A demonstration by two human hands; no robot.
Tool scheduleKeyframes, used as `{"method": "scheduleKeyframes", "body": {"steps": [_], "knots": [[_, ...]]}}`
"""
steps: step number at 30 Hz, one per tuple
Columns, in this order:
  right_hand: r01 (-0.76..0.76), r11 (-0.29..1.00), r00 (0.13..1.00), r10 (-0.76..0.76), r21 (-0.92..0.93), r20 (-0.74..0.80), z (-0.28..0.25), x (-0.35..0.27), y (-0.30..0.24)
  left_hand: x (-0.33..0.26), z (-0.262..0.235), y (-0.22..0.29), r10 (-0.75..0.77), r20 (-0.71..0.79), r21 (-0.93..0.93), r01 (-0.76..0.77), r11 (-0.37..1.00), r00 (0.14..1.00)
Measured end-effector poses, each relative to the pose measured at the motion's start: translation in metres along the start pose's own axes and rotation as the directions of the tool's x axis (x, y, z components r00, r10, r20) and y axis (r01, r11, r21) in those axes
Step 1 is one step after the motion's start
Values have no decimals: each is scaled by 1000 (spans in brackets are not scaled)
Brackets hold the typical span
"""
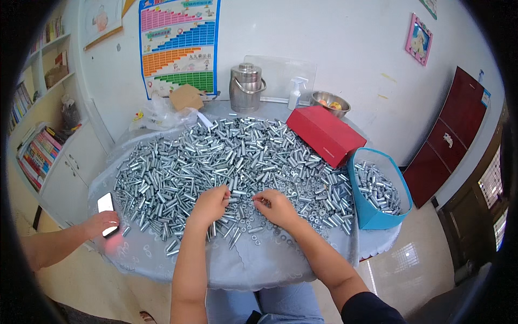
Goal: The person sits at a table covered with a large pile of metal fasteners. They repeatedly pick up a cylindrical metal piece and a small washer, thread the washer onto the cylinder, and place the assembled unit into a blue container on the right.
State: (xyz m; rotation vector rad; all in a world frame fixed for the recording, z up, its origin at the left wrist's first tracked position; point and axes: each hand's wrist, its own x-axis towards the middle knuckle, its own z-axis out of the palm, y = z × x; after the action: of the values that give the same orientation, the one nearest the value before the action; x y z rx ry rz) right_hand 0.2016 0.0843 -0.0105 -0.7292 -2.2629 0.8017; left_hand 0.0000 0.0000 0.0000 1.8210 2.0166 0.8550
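A large spread of shiny metal cylinders, like anchor sleeves or bolts, covers the table. My left hand is closed near the front middle of the heap. A short metal cylinder shows at its fingertips and appears pinched there. Just to the right, my right hand has its thumb and fingers drawn together low over small washers and nuts. Whatever it may hold is too small to make out. A small gap with loose pieces lies between the two hands.
At the right edge stands a blue fabric bin full of metal pieces, beside a red box. Behind are a steel pot, a spray bottle and a bowl. Another person's hand touches a phone at left.
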Motion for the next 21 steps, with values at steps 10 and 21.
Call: {"method": "scheduleKeyframes", "body": {"steps": [10, 21], "knots": [[145, 986, 984, -152, -82, -90, -8, 5, 0, 6, 1, 9, 59, -137, -400, -109, 910, 989], [19, 968, 1000, -19, 249, -2, -20, 2, 21, 10, 37, 34, -13, -146, -724, -98, 682, 989]]}}
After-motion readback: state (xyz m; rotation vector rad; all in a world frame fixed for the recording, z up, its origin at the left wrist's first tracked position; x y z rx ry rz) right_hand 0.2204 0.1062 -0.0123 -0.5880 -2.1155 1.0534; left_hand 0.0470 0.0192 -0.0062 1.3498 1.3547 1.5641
